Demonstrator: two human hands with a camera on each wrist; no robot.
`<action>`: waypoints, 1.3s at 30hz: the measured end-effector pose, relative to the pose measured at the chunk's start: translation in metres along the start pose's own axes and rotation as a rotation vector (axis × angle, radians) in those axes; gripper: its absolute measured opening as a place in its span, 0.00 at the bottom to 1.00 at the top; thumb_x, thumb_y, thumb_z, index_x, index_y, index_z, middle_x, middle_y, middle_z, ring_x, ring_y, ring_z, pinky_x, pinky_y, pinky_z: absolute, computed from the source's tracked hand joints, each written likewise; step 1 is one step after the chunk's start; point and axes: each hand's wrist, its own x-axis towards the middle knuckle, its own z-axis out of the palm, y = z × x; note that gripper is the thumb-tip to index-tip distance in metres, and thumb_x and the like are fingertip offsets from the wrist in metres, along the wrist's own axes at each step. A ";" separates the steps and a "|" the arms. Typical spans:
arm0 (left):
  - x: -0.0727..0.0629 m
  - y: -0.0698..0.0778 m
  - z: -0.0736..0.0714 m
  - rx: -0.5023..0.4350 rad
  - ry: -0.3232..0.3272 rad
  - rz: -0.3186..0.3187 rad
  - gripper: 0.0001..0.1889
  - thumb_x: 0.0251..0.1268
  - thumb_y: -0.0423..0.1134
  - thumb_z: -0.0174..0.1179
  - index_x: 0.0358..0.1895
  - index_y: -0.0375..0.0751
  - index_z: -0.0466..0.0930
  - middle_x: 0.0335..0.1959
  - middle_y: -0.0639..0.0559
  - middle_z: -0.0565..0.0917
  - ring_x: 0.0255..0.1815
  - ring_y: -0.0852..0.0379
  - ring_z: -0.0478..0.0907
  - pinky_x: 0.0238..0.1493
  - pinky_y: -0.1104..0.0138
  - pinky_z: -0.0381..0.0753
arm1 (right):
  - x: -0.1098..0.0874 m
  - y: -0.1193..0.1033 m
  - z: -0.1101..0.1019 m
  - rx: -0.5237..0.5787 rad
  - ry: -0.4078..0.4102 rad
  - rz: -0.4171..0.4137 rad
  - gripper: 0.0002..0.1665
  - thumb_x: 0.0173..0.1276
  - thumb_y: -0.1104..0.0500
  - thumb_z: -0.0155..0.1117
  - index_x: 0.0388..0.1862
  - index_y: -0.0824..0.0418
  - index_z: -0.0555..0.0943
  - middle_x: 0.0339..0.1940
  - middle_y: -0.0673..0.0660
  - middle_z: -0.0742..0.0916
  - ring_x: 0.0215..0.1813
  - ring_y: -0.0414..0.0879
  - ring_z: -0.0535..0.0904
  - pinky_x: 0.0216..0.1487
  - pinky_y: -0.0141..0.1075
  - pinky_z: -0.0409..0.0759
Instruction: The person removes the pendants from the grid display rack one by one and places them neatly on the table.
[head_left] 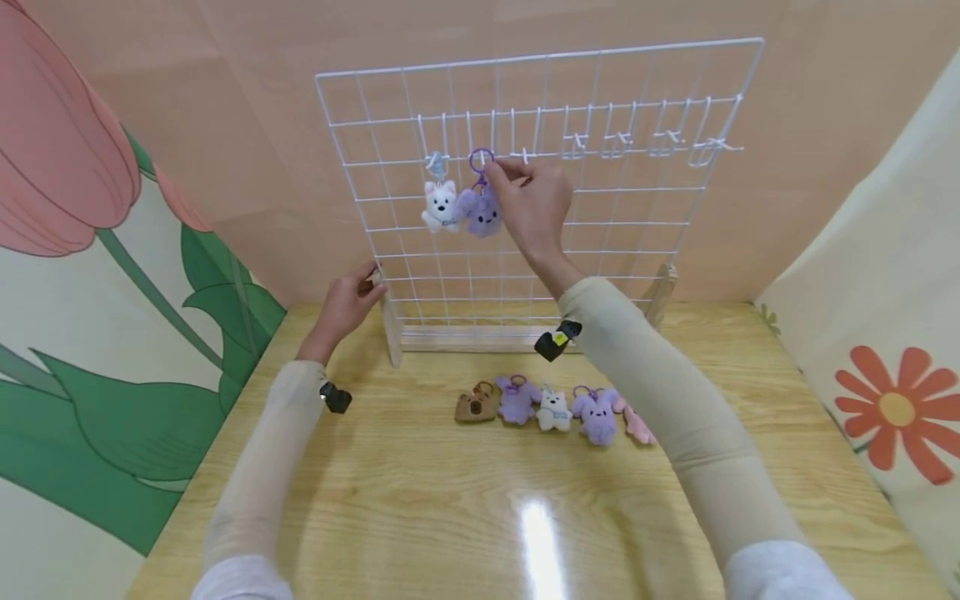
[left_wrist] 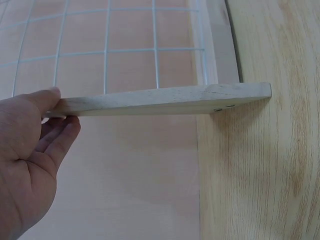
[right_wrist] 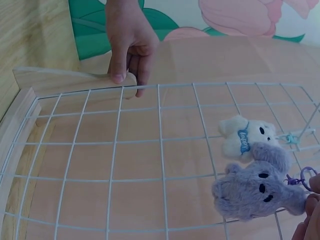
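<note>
"Writing in the head view?"

"Blue label (head_left: 450, 222) on the white dog keychain (head_left: 439, 202), too small to read. That keychain hangs at the leftmost of seven hooks (head_left: 718, 143) on the white wire grid (head_left: 450, 65)."

"And the purple rabbit keychain (head_left: 483, 218)?"

"Second hook, just right of the dog. The right hand (head_left: 542, 208) pinches its ring (head_left: 472, 155); whether that's over the hook, I can't tell. Five more lie along the wood-grain table (head_left: 420, 517): one brown bear (head_left: 475, 406), two purple plushes (head_left: 598, 418), one white plush (head_left: 554, 410), one pink plush (head_left: 637, 423). Peach backdrop (head_left: 247, 50) at the far side, tulip print (head_left: 52, 142) left, red flower print (head_left: 897, 408) right."

"Left wrist?"

"Left hand (left_wrist: 30, 155) pinching the wooden upright (left_wrist: 160, 97) between thumb and fingers."

"Right wrist?"

"Letters show on the label, blurred. The rabbit faces up beside the dog, right fingertips at its ring."
</note>
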 end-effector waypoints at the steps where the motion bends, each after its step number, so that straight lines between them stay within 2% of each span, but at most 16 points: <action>1: 0.000 0.000 0.000 0.002 0.003 0.001 0.28 0.76 0.34 0.61 0.72 0.25 0.67 0.66 0.27 0.76 0.62 0.33 0.80 0.60 0.51 0.84 | 0.000 0.000 0.000 -0.003 0.006 -0.005 0.13 0.67 0.49 0.73 0.40 0.57 0.93 0.33 0.55 0.91 0.24 0.37 0.74 0.25 0.27 0.72; 5: 0.001 0.000 0.001 0.016 0.005 0.005 0.27 0.76 0.33 0.60 0.72 0.25 0.67 0.66 0.27 0.76 0.61 0.33 0.80 0.61 0.51 0.83 | 0.001 0.000 0.001 -0.005 0.020 -0.015 0.13 0.68 0.49 0.74 0.40 0.57 0.93 0.33 0.55 0.92 0.22 0.36 0.73 0.23 0.27 0.70; 12: -0.001 0.001 0.002 0.007 0.005 0.006 0.27 0.75 0.33 0.61 0.73 0.27 0.68 0.65 0.27 0.77 0.61 0.34 0.81 0.60 0.53 0.84 | 0.000 -0.003 0.002 -0.001 0.000 0.034 0.12 0.67 0.50 0.74 0.40 0.57 0.93 0.34 0.55 0.92 0.23 0.35 0.74 0.22 0.26 0.70; 19: -0.003 0.000 0.002 0.013 0.008 0.000 0.28 0.76 0.34 0.61 0.73 0.28 0.67 0.64 0.27 0.77 0.61 0.33 0.81 0.60 0.52 0.84 | 0.000 -0.003 0.002 0.001 0.016 0.047 0.12 0.67 0.50 0.74 0.38 0.58 0.93 0.34 0.55 0.92 0.24 0.36 0.74 0.23 0.26 0.70; 28: -0.002 0.002 0.001 -0.012 0.005 -0.004 0.28 0.75 0.33 0.61 0.73 0.28 0.67 0.65 0.27 0.76 0.61 0.33 0.80 0.60 0.53 0.84 | -0.005 -0.003 0.002 0.118 0.019 0.078 0.10 0.67 0.53 0.73 0.37 0.58 0.92 0.31 0.51 0.91 0.25 0.38 0.73 0.24 0.28 0.70; 39: 0.000 0.000 0.002 0.019 0.029 0.013 0.27 0.74 0.32 0.62 0.72 0.27 0.69 0.62 0.26 0.78 0.59 0.32 0.81 0.59 0.52 0.84 | -0.014 -0.004 -0.002 0.196 0.042 0.079 0.11 0.65 0.51 0.76 0.36 0.58 0.91 0.29 0.49 0.89 0.22 0.38 0.70 0.20 0.27 0.65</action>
